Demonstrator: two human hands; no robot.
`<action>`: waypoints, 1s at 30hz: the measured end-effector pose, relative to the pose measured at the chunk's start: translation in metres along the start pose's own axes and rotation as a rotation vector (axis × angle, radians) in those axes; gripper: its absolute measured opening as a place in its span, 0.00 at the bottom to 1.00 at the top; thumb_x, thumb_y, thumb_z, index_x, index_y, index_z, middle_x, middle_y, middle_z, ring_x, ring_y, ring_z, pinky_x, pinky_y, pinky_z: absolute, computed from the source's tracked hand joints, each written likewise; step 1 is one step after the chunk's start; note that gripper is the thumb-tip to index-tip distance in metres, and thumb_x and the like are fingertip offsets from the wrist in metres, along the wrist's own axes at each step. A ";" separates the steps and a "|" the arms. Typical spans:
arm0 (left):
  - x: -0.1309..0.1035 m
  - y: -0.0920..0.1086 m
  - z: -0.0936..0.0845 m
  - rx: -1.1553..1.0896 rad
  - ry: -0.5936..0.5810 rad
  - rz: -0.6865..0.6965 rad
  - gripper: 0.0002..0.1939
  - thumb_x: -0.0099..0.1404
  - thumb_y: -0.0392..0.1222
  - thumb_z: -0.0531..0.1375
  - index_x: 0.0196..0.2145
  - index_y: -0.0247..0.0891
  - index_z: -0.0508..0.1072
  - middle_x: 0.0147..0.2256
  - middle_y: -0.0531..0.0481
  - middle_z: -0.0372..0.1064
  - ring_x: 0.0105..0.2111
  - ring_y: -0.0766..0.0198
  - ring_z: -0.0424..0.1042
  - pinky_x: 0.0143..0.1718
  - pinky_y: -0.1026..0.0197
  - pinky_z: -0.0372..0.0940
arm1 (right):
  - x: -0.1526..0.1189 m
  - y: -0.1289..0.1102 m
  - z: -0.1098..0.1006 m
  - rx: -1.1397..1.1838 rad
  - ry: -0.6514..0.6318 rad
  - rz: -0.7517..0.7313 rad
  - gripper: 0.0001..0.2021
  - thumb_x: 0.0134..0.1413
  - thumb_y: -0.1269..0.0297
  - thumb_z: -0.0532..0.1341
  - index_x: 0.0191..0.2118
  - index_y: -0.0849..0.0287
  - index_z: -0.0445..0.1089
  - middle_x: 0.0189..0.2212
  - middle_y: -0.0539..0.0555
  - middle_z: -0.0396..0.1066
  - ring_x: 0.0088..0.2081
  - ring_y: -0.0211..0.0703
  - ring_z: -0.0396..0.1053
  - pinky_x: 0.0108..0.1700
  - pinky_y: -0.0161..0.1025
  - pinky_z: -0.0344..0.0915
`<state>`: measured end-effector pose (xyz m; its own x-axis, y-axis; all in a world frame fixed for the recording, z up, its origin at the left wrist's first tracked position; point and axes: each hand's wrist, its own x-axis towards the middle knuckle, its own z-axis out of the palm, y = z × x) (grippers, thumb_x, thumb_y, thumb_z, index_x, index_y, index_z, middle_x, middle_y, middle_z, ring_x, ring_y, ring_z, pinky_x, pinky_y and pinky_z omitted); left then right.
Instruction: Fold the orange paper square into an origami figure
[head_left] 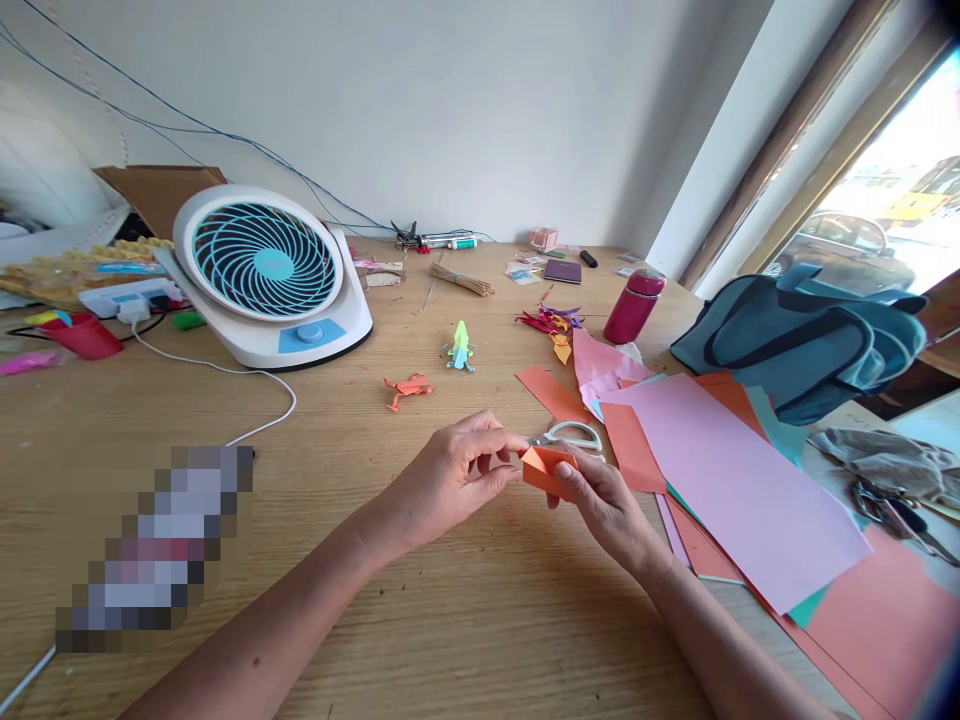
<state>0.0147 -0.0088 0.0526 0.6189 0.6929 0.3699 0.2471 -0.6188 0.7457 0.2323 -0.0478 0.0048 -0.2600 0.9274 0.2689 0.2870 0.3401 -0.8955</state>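
A small folded piece of orange paper (551, 470) is held above the table by my right hand (607, 505), thumb on its near face and fingers behind. My left hand (469, 465) is at the paper's left edge, its index fingertip touching or almost touching the upper corner. Its thumb and index finger are apart, with nothing visible between them. Just behind the paper lie white-handled scissors (574, 435), partly covered by my right hand. Farther off stand an orange folded paper frog (409, 388) and a green and blue folded paper figure (460, 348).
Coloured paper sheets (735, 480) are piled to the right, near a blue-grey bag (795, 335) and a red bottle (634, 305). Small folded paper pieces (555, 322) lie behind. On the left are a white fan (274, 275), its cable (289, 400) and a pixelated object (157, 550).
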 end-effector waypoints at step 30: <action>-0.002 -0.007 0.033 -0.083 0.218 -0.197 0.06 0.63 0.38 0.63 0.29 0.35 0.73 0.30 0.52 0.63 0.27 0.69 0.61 0.29 0.67 0.58 | 0.001 0.005 0.012 0.383 -0.069 0.249 0.25 0.65 0.43 0.54 0.36 0.61 0.75 0.25 0.51 0.67 0.26 0.37 0.64 0.31 0.35 0.63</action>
<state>0.0363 -0.0176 0.0282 0.3883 0.8651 0.3176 0.2786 -0.4387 0.8543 0.2220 -0.0471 -0.0040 -0.2909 0.9566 0.0168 -0.0100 0.0145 -0.9998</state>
